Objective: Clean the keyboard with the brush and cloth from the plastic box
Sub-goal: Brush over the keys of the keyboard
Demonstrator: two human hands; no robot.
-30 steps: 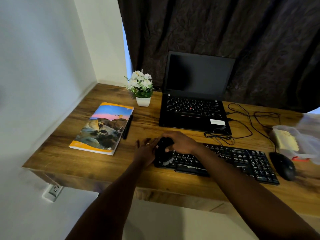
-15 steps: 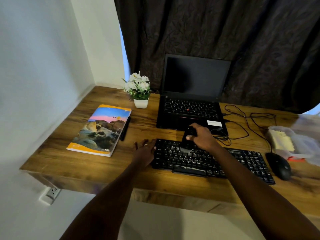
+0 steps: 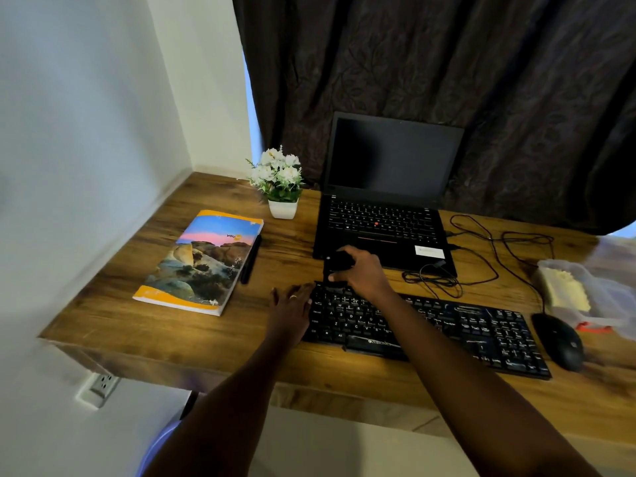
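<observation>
Right hand (image 3: 361, 273) clamped around a black brush (image 3: 339, 261), held at the far left edge of the black keyboard (image 3: 426, 330), just in front of the open laptop (image 3: 382, 215). Left hand (image 3: 290, 304) flat with fingers spread, resting against the keyboard's left end on the wooden bench (image 3: 137, 325). Clear plastic box (image 3: 581, 287) at far right, holding a yellow cloth (image 3: 564, 289), just behind the black mouse (image 3: 559, 340). Well left of the keyboard, a colourful book (image 3: 203, 263) with a pen (image 3: 250, 258) beside it.
</observation>
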